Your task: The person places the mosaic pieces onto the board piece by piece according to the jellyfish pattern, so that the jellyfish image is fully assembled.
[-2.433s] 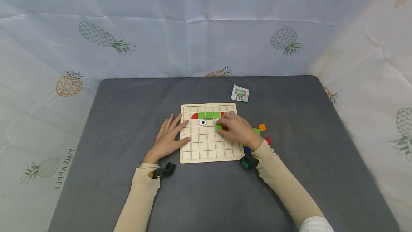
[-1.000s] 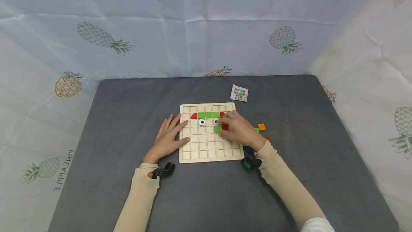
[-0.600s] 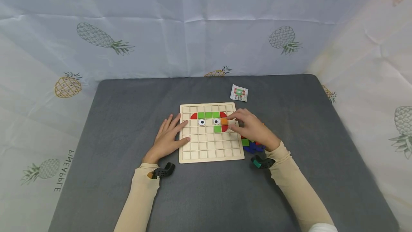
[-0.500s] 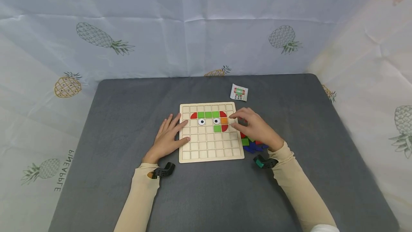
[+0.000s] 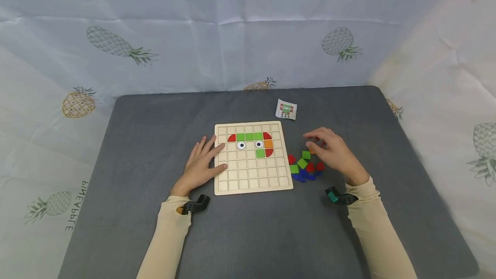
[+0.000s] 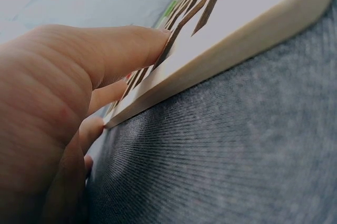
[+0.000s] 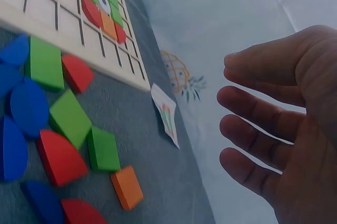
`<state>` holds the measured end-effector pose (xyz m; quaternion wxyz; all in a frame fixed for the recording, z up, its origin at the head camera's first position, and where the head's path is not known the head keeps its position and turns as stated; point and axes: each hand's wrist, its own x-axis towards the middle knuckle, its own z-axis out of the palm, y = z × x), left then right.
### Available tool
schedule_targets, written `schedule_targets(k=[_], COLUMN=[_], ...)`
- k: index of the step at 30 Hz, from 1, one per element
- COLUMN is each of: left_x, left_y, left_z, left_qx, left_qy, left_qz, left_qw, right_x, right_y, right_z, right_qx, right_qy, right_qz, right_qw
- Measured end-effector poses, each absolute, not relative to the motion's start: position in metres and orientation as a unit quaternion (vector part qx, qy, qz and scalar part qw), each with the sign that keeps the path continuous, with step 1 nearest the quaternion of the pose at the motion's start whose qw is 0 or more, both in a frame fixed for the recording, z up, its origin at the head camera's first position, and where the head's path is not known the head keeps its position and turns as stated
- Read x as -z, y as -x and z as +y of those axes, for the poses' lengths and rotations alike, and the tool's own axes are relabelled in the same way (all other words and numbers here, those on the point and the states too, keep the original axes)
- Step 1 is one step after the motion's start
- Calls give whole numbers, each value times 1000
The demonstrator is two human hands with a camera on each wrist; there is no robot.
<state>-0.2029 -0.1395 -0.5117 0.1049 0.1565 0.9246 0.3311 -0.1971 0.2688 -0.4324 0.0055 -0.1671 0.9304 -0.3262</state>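
My left hand (image 5: 197,167) rests at the left edge of a wooden grid board (image 5: 244,173), thumb and fingertips on its rim and surface, fingers spread. Set in the board are several green squares (image 5: 249,136), red quarter-round pieces (image 5: 269,152), an orange square (image 5: 268,144) and two white eye discs (image 5: 241,145). My right hand (image 5: 335,152) hovers right of the board over loose pieces, fingers loosely bent. In the right wrist view nothing shows between its fingers. A loose orange piece (image 7: 127,187) lies near it, partly covered by the hand in the head view.
Loose green squares (image 5: 302,163), red quarter-rounds (image 5: 310,167) and blue pieces (image 5: 303,176) lie heaped beside the board's right edge. A small printed card (image 5: 286,110) lies behind the board on the grey table (image 5: 248,227). A pineapple-print cloth (image 5: 217,55) hangs behind.
My right hand has let go at the board and moved right, over the loose pieces. A green square now sits uncovered beside the red quarter-round. My left hand stays on the board.
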Motion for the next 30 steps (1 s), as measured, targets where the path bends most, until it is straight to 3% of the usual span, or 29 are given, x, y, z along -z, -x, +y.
schedule_targets(k=[9,30], left_x=[510,512], left_y=[202,203], left_z=[-139,-139], left_qx=[-332,-333], left_qy=[-155,-159], left_qz=[925,924], left_qw=[104,103], right_x=[437,468], right_y=[190,192], right_z=[290,272], right_qx=[315,210], right_qy=[152,112], right_qz=[937,966], right_qw=[-16,99])
